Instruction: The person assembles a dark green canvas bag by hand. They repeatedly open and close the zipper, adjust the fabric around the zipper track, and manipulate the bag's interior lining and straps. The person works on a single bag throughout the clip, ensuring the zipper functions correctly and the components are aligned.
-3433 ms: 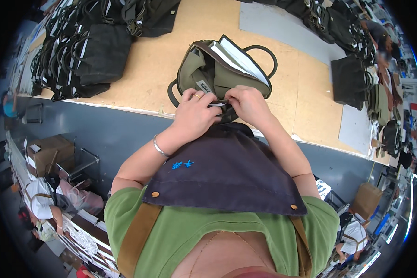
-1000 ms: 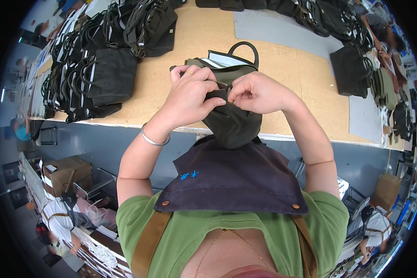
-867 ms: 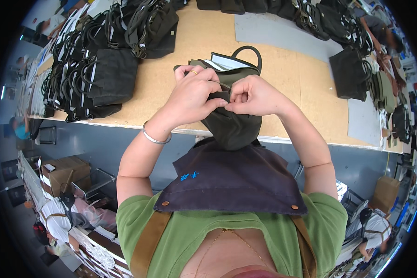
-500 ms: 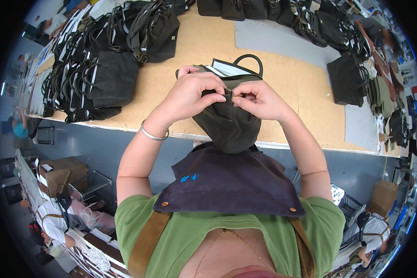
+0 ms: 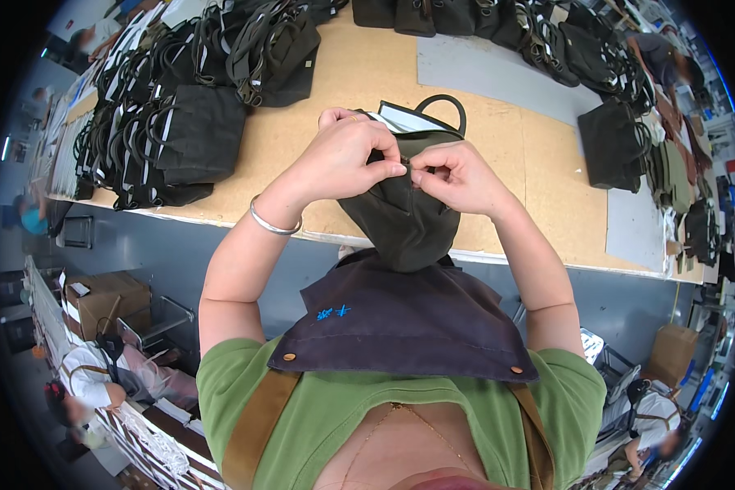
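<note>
A dark olive fabric bag (image 5: 408,233) lies over the near edge of the table, its lower end hanging toward my apron. Its black loop handle (image 5: 443,100) and a white lining (image 5: 416,120) show at the far end. My left hand (image 5: 355,155) grips the bag's fabric from the left, thumb and fingers pinched near the middle seam. From the right, my right hand (image 5: 453,173) pinches the same spot, fingertips almost meeting the left thumb. What exactly lies between the fingertips, perhaps a zipper end, is too small to make out.
Piles of dark bags (image 5: 200,135) cover the table's left side. More dark bags (image 5: 612,143) stand at the right and along the far edge. A grey sheet (image 5: 498,73) lies on the tan tabletop (image 5: 547,171). Cardboard boxes (image 5: 110,302) and seated people are behind me on both sides.
My left hand has shifted slightly to the right, its thumb closer to the right fingertips. The zipper teeth seen between the hands earlier are now mostly covered.
</note>
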A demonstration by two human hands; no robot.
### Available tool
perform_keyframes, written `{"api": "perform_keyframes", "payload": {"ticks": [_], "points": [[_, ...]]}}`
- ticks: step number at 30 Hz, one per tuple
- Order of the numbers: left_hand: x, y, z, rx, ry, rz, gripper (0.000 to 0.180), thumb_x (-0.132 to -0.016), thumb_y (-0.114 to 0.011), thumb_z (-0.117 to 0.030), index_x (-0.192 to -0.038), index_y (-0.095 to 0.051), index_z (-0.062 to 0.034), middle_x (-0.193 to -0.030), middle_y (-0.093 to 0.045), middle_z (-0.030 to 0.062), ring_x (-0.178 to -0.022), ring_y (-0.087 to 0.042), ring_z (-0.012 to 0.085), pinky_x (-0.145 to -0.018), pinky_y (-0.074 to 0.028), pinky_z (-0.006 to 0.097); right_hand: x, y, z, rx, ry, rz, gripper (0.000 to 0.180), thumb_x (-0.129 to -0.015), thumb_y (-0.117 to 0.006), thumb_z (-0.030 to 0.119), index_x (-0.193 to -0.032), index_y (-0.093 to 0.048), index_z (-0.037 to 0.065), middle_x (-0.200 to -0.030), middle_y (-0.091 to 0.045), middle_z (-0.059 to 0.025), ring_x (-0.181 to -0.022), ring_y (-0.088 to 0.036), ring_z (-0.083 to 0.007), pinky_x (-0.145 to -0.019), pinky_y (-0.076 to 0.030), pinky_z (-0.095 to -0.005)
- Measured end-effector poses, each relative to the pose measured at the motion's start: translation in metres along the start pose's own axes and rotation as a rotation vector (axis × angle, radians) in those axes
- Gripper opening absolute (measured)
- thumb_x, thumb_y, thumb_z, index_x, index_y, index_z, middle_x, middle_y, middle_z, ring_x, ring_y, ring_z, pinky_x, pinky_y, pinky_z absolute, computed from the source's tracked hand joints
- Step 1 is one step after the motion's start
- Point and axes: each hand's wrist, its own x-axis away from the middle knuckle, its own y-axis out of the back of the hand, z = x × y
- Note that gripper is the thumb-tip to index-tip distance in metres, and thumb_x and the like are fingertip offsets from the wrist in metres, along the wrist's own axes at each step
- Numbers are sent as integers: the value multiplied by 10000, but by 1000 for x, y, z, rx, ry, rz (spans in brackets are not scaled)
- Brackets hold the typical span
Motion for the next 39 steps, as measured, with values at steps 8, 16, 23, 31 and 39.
{"api": "perform_keyframes", "payload": {"ticks": [8, 16, 23, 31, 39], "points": [[-4, 3, -2, -16, 118, 48, 170, -746, -752, -266, -770, -685, -112, -806, -684, 9, -742, -586, 191, -911, -296, 370, 2, -5, 2, 40, 64, -65, 83, -812, -626, 97, -788, -649, 20, -584, -520, -48, -506, -459, -104, -488, -362, -267], [8, -4, -15, -4, 54, -18, 114, -811, -713, -164, -922, -692, -145, -785, -659, -30, -767, -564, 148, -961, -262, 356, 10, -6, 11, 129, 49, -83, 69, -791, -658, 111, -773, -657, 44, -607, -592, -33, -492, -524, -110, -485, -399, -267], [19, -10, -11, 34, 20, -99, 78, -820, -683, -113, -896, -669, -123, -812, -623, -15, -883, -550, 158, -999, -225, 383, 13, -8, 26, 126, -147, -47, 132, -732, -744, 193, -799, -705, 87, -708, -697, -6, -531, -613, -118, -529, -471, -252], [19, -18, -17, 27, 26, -157, 108, -814, -635, -51, -903, -647, -112, -819, -595, 2, -940, -530, 182, -1013, -213, 392, 12, -11, 22, 69, -132, -80, 122, -745, -758, 155, -815, -707, 68, -698, -670, 14, -506, -530, -29, -479, -396, -211], [14, -14, -17, 41, 2, -104, 82, -829, -633, -73, -897, -641, -118, -795, -563, -1, -904, -517, 178, -982, -223, 397, 13, -1, 13, -161, -254, 6, 141, -779, -729, 142, -876, -729, 40, -728, -675, 19, -562, -520, -12, -533, -426, -195]]}}
